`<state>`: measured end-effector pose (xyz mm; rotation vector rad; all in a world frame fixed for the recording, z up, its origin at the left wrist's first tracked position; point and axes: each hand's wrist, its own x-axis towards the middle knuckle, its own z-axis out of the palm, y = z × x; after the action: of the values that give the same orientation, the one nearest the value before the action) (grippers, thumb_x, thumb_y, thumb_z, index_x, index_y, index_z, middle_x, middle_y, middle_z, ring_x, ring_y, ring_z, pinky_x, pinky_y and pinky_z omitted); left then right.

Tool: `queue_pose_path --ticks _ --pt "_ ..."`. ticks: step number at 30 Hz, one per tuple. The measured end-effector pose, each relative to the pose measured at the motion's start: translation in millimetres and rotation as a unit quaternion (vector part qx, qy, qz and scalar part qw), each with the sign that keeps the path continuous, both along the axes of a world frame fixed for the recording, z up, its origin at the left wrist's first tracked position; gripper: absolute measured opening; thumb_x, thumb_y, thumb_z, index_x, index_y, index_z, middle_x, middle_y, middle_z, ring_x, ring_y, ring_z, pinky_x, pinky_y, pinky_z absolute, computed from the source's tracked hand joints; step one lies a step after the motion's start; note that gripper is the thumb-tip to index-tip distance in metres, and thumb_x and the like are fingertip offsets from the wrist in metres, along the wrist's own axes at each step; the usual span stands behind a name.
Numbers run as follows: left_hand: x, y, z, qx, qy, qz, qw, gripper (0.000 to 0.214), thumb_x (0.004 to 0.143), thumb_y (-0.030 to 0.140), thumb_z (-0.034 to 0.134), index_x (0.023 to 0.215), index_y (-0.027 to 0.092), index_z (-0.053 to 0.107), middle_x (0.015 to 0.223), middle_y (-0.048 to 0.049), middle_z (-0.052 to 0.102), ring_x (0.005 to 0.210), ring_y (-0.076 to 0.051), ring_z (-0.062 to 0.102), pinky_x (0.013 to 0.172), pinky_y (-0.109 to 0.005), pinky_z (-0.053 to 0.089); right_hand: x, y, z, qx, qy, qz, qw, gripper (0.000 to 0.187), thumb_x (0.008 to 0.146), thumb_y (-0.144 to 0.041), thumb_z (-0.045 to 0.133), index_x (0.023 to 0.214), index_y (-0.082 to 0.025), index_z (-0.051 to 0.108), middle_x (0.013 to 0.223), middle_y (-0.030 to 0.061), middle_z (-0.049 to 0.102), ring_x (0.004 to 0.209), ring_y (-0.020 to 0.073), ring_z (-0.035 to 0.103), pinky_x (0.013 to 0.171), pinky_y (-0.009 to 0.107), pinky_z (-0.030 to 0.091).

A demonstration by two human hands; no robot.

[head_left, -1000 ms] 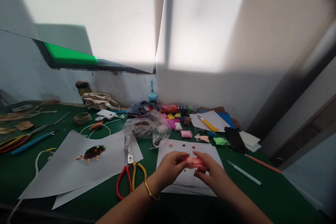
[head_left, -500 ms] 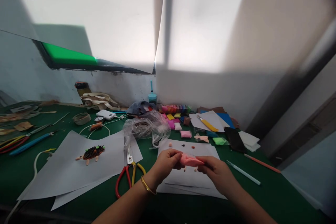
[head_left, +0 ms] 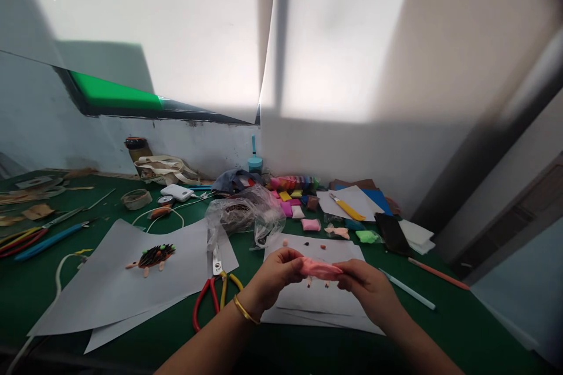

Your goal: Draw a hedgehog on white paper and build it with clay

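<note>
Between both hands, above the white paper (head_left: 303, 307), a soft packet of pink modelling clay (head_left: 322, 269) is stretched sideways. My left hand (head_left: 279, 275), with a gold bangle on its wrist, pinches the left end between thumb and fingers. The opposite end is pinched by my right hand (head_left: 363, 287). Small clay pieces lie on the paper beyond the hands: a peach one (head_left: 285, 242), a black one (head_left: 307, 244) and a reddish one (head_left: 323, 247). Tiny peach pieces with dark tips (head_left: 309, 283) show just below the packet, partly hidden.
A clay hedgehog figure (head_left: 156, 258) lies on paper at left. Red-and-yellow-handled pliers (head_left: 217, 293) lie beside my left forearm. Clay packets (head_left: 311, 225), a plastic bag (head_left: 253, 211) and a yellow cutter (head_left: 349, 209) lie behind; a white pen (head_left: 409, 290) is at right.
The pink packet looks longer and thinner, drawn out between the fingers. Both hands stay in nearly the same place.
</note>
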<state>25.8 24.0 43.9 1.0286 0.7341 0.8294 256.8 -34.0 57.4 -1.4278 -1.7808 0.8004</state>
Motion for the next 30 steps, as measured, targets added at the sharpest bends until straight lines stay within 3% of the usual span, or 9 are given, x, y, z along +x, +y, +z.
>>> queue_pose_path --ticks 6,10,14,16,21,23,26,28,30 --pt "2.7 -1.2 -0.5 -0.069 -0.016 0.002 0.997 0.04 0.077 0.042 0.072 0.106 0.016 0.061 0.091 -0.0042 0.063 0.079 -0.013 0.06 0.074 -0.026 0.044 -5.6 -2.1 2.2 -0.005 0.012 0.01 1.0 0.056 0.082 -0.04 0.063 0.135 -0.034 0.049 0.119 0.0038 0.059 0.093 0.0197 0.061 0.085 0.036 0.053" --pt "5.9 -3.6 -2.0 -0.107 -0.035 0.005 0.994 0.034 0.075 0.039 0.073 0.095 0.015 0.061 0.083 -0.0031 0.063 0.073 -0.012 0.061 0.071 -0.024 0.044 -10.1 -2.4 2.6 0.013 -0.021 0.054 0.998 0.053 0.079 -0.036 0.067 0.131 -0.038 0.053 0.122 0.0027 0.057 0.086 0.0176 0.059 0.081 0.034 0.053" --pt "7.3 -8.1 -1.1 -0.143 -0.051 -0.011 0.988 0.031 0.076 0.038 0.073 0.091 0.015 0.058 0.083 -0.0037 0.064 0.073 -0.013 0.062 0.071 -0.023 0.045 -9.9 1.0 1.0 0.036 -0.029 0.046 0.998 0.031 0.088 -0.041 0.055 0.116 -0.031 0.066 0.101 0.0048 0.064 0.088 0.02 0.061 0.079 0.033 0.052" --pt "6.0 -9.3 -1.0 -0.141 -0.064 -0.029 0.987 0.033 0.078 0.042 0.072 0.091 0.015 0.058 0.085 -0.005 0.065 0.076 -0.014 0.063 0.073 -0.024 0.046 -8.7 2.6 0.3 0.039 -0.028 0.041 0.998 0.03 0.089 -0.043 0.053 0.111 -0.029 0.069 0.096 0.0052 0.066 0.088 0.0207 0.062 0.079 0.033 0.052" --pt "-0.3 -7.7 -4.0 -0.08 -0.076 -0.035 0.993 0.039 0.071 0.039 0.079 0.093 0.015 0.057 0.09 -0.0045 0.064 0.079 -0.013 0.063 0.076 -0.025 0.045 -5.6 2.1 2.2 -0.028 0.053 0.004 0.998 0.06 0.076 -0.047 0.069 0.131 -0.027 0.053 0.121 0.007 0.062 0.097 0.0225 0.063 0.084 0.035 0.053" --pt "-1.6 -6.8 -5.3 -0.073 -0.068 -0.025 0.995 0.038 0.071 0.036 0.08 0.092 0.014 0.057 0.088 -0.0044 0.064 0.079 -0.014 0.063 0.076 -0.025 0.045 -5.5 0.8 4.7 -0.055 0.08 -0.007 0.995 0.052 0.078 -0.047 0.066 0.125 -0.025 0.058 0.115 0.0067 0.065 0.096 0.0226 0.064 0.081 0.034 0.054" --pt "-1.3 -6.5 -6.8 -0.072 -0.056 -0.028 0.995 0.036 0.073 0.036 0.078 0.09 0.013 0.056 0.085 -0.0048 0.063 0.077 -0.014 0.062 0.075 -0.026 0.045 -6.6 -0.5 8.0 -0.039 0.064 -0.008 0.997 0.031 0.084 -0.047 0.059 0.098 -0.022 0.069 0.092 0.0049 0.069 0.085 0.0215 0.064 0.074 0.033 0.053" --pt "-0.7 -6.6 -6.9 -0.071 -0.052 -0.031 0.996 0.035 0.073 0.036 0.078 0.09 0.013 0.056 0.084 -0.0048 0.063 0.075 -0.014 0.062 0.073 -0.026 0.045 -7.4 -0.5 8.2 -0.019 0.061 -0.013 0.998 0.03 0.084 -0.049 0.058 0.086 -0.021 0.07 0.081 0.0043 0.067 0.079 0.0208 0.063 0.071 0.033 0.052" --pt "-0.8 -6.6 -5.7 -0.068 -0.05 -0.028 0.996 0.036 0.074 0.037 0.077 0.09 0.013 0.056 0.084 -0.0051 0.063 0.075 -0.014 0.062 0.073 -0.026 0.045 -7.4 0.3 6.3 -0.022 0.081 -0.025 0.996 0.031 0.082 -0.05 0.061 0.09 -0.021 0.07 0.084 0.005 0.068 0.08 0.0212 0.063 0.072 0.033 0.052"
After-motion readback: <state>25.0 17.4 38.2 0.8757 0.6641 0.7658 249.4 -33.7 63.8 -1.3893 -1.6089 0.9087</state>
